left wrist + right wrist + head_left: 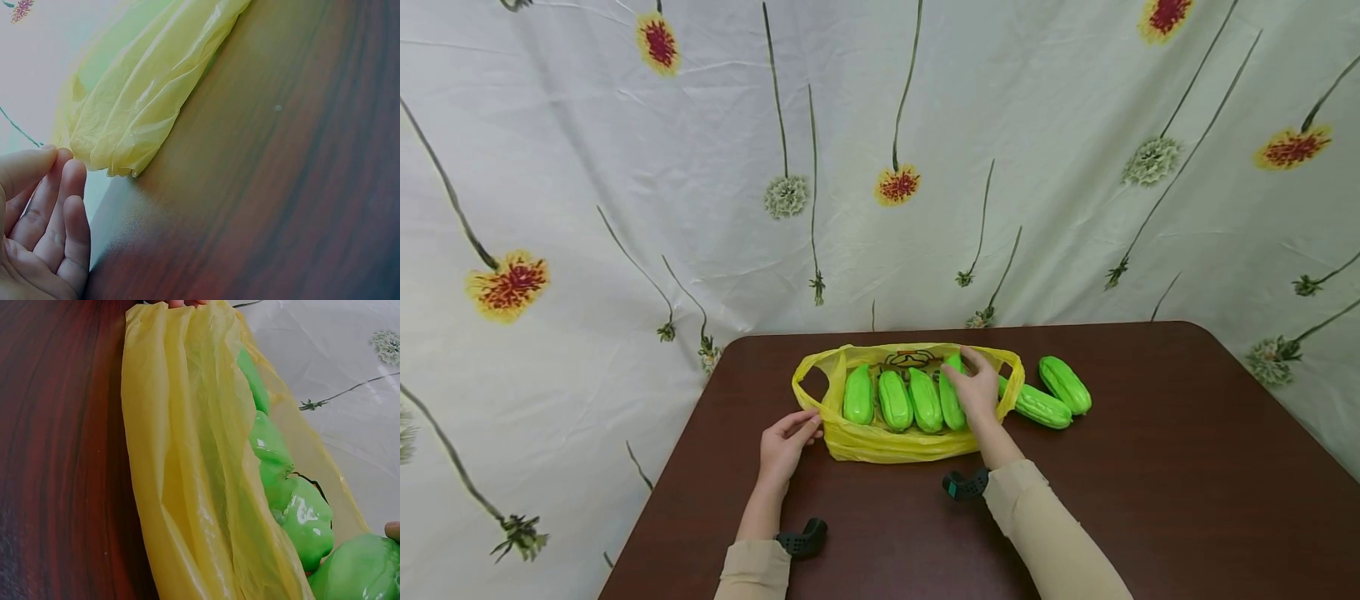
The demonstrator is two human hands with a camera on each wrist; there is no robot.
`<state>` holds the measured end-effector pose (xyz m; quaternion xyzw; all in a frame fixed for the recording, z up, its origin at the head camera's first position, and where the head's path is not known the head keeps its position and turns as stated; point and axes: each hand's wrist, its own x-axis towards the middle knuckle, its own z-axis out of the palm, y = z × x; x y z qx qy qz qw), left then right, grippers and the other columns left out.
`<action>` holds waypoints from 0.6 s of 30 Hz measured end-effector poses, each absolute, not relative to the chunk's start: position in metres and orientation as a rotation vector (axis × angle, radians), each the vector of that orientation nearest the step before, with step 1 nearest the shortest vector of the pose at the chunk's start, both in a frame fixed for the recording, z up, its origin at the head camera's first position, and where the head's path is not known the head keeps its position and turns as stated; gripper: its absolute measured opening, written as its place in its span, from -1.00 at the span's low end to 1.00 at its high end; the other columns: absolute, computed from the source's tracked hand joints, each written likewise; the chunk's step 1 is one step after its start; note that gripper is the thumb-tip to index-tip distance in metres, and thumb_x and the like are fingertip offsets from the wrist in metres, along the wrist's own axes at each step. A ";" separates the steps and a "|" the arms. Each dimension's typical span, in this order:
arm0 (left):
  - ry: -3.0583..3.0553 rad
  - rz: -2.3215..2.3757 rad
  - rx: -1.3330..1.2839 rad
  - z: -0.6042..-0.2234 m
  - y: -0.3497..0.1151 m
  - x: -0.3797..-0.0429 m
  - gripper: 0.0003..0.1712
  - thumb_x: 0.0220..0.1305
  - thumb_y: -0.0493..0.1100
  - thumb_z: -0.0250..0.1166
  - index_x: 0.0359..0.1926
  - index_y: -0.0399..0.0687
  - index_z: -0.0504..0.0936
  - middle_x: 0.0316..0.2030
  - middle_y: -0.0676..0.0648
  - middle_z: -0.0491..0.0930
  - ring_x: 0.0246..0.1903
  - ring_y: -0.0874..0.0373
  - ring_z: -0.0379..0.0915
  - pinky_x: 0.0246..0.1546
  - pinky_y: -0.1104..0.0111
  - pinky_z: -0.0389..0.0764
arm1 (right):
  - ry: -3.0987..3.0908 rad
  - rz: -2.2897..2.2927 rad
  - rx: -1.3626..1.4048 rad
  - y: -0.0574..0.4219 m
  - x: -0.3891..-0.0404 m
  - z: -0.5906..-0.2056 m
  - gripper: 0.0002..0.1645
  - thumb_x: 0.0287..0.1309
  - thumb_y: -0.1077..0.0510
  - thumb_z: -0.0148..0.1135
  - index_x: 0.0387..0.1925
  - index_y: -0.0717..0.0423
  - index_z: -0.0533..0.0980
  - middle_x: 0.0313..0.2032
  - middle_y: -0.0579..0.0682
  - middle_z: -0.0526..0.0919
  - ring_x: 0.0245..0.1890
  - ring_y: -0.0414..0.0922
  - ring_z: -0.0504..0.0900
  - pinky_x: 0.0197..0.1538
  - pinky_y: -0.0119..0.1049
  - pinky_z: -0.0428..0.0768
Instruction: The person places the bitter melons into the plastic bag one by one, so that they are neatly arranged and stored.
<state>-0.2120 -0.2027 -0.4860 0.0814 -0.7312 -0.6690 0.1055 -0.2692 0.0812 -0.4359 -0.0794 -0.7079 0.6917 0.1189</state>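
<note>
- Four glossy green gourds [895, 400] lie side by side in the open yellow bag [895, 448] on the dark table [1150, 467].
- My left hand [784, 442] pinches the bag's edge near its left end, thumb and index tips together, the other fingers loosely bent.
- My right hand [976, 390] grips the far end of the rightmost gourd [951, 408], thumb and fingers parted around it.
- Two loose gourds [1066, 385] lie together just right of the bag.
</note>
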 end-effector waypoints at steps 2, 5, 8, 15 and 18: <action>-2.157 -1.969 0.240 -0.486 -0.203 -0.212 -0.71 0.21 -0.21 0.31 -0.08 -0.29 0.65 -0.22 -0.17 0.66 -0.42 0.20 0.61 -0.33 0.44 0.57 | -2.074 2.020 -0.234 0.081 -0.269 -0.437 -0.36 0.13 0.27 0.28 0.25 0.22 0.35 0.23 0.16 0.37 0.25 0.08 0.30 0.18 -0.07 0.38; -2.163 -1.961 0.236 -0.487 -0.202 -0.213 -0.71 0.21 -0.20 0.31 -0.09 -0.28 0.65 -0.21 -0.17 0.66 -0.43 0.21 0.61 -0.33 0.43 0.57 | -2.079 2.024 -0.238 0.081 -0.270 -0.439 -0.37 0.14 0.27 0.26 0.26 0.22 0.34 0.23 0.17 0.36 0.25 0.09 0.30 0.18 -0.07 0.38; -2.165 -1.958 0.232 -0.487 -0.202 -0.213 -0.71 0.21 -0.20 0.31 -0.09 -0.28 0.65 -0.21 -0.17 0.66 -0.43 0.21 0.61 -0.33 0.44 0.57 | -2.080 2.025 -0.248 0.080 -0.270 -0.441 -0.38 0.14 0.25 0.27 0.25 0.20 0.35 0.23 0.14 0.37 0.24 0.07 0.31 0.18 -0.08 0.38; -2.161 -1.958 0.237 -0.487 -0.202 -0.213 -0.71 0.21 -0.20 0.31 -0.09 -0.29 0.65 -0.21 -0.17 0.66 -0.43 0.21 0.61 -0.33 0.44 0.57 | -2.060 2.029 -0.250 0.079 -0.270 -0.441 -0.39 0.13 0.24 0.28 0.23 0.20 0.37 0.22 0.14 0.39 0.24 0.06 0.32 0.19 -0.11 0.38; -2.156 -1.964 0.240 -0.486 -0.202 -0.213 -0.71 0.21 -0.21 0.30 -0.09 -0.29 0.65 -0.21 -0.16 0.66 -0.43 0.21 0.61 -0.33 0.44 0.57 | -2.040 2.051 -0.250 0.078 -0.269 -0.439 -0.38 0.14 0.24 0.28 0.24 0.21 0.36 0.23 0.15 0.38 0.25 0.08 0.31 0.20 -0.11 0.37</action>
